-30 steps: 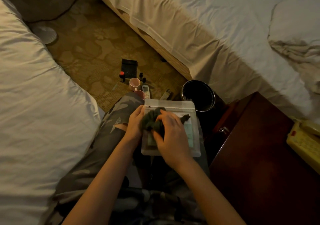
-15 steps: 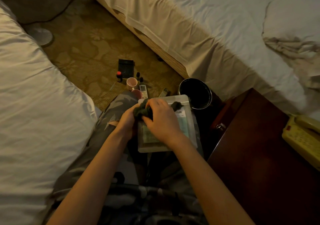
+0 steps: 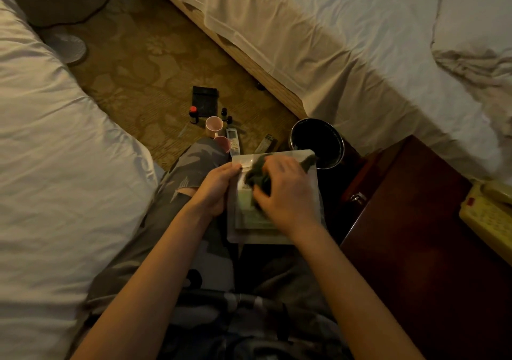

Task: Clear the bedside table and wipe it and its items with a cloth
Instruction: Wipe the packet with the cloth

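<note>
Step in hand: wiping flat clear plastic pouch (image 3: 277, 226), frame centre, over lap. Left hand (image 3: 212, 190) pinches its left edge; right hand (image 3: 288, 196) clutches crumpled dark green cloth (image 3: 256, 177). Next, likely: set pouch among floor items.

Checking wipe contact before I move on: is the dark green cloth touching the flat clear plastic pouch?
Touching. The head view shows the right hand pressing the bunched dark green cloth onto the flat clear plastic pouch, no gap between them.
</note>
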Tool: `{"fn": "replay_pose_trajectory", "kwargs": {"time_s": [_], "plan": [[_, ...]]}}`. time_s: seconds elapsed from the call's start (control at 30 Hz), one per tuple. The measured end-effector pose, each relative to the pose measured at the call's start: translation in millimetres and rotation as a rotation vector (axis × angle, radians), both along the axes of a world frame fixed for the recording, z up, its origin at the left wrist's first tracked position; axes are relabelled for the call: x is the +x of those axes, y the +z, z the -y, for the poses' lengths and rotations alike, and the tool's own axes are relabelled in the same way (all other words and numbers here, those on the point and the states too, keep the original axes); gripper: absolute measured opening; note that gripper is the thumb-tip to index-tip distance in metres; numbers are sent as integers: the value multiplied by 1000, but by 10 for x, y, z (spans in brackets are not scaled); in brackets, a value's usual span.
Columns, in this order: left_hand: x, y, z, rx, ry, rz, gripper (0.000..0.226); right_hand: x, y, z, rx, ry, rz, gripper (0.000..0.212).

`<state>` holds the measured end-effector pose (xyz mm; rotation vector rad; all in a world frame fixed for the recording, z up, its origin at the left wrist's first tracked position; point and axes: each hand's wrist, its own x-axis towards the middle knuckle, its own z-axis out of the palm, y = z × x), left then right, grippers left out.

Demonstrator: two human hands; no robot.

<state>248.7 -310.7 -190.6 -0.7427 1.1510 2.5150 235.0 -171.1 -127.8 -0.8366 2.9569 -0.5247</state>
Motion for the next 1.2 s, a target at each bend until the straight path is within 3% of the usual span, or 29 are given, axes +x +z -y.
{"fn": "replay_pose_trajectory", "kwargs": {"time_s": [0.13, 0.23, 0.37, 0.43, 0.53, 0.6, 0.73, 0.9, 1.03, 1.2], "plan": [[-6, -60, -68, -156, 76, -14, 23, -206, -56, -307, -58, -327, 78, 24], [-13, -72, -141, -259, 112, 12, 21, -159, -127, -395, -65, -415, 139, 27], [-7, 21, -123, 20, -76, 41, 33, -31, -105, -175, -43, -357, 131, 25], [-14, 37, -99, 21, -134, 68, 33, 84, -113, 43, -77, -278, 176, 29], [-44, 19, -79, -45, 33, 136, 18, 311, -139, 326, -161, -131, 154, 41], [-51, -16, -24, -29, 102, 131, 15, 412, -169, 353, -104, -37, 78, 50], [-22, -85, -18, 17, -50, 79, 19, 432, -178, 67, -12, 56, 39, 54], [-62, -85, -177, -84, 40, 79, 21, 214, -135, -314, 58, -81, 43, 51], [-77, -138, -233, -277, 73, 60, 20, -21, -130, -500, -54, -262, 125, 45], [-71, -160, -253, -292, 117, 37, 22, 133, -126, -473, -90, -263, 118, 50]]}}
